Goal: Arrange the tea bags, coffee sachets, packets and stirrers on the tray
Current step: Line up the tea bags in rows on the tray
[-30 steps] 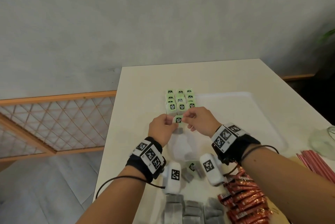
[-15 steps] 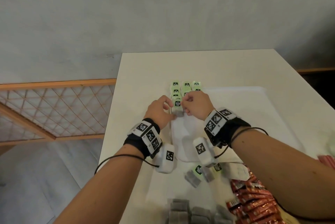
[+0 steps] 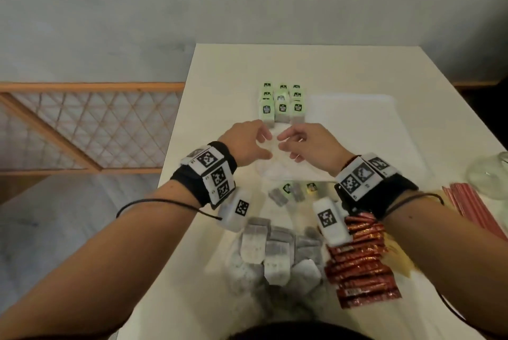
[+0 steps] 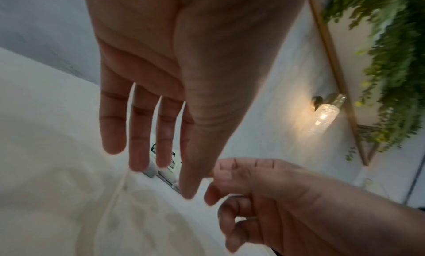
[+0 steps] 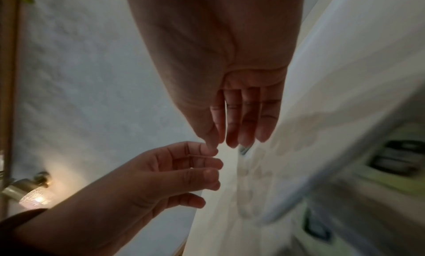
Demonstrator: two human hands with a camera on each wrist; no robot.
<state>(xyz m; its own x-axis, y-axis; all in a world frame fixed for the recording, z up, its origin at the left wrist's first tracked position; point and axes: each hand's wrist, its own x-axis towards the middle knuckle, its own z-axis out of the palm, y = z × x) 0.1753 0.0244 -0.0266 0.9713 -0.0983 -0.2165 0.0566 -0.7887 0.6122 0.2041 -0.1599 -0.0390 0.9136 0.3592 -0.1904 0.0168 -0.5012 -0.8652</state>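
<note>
Several green tea bags [image 3: 281, 104] stand in neat rows at the far left corner of the white tray [image 3: 357, 125]. My left hand [image 3: 265, 145] and right hand [image 3: 287, 147] hover side by side just in front of those rows, both empty with relaxed fingers. The left wrist view shows my left hand [image 4: 161, 180] with straight fingers and the green tea bags [image 4: 171, 161] glimpsed between them. In the right wrist view my right hand [image 5: 230, 144] is also open and holds nothing.
A few loose green tea bags [image 3: 288, 191] lie near the tray's front edge. Closer to me are a pile of grey tea bags [image 3: 275, 251] and red sachets [image 3: 360, 265]. Red stirrers [image 3: 472, 207] and a glass jar [image 3: 492, 174] sit at the right.
Both hands carried a green tea bag to the rows, let go of it there, and drew back toward me with fingers spread.
</note>
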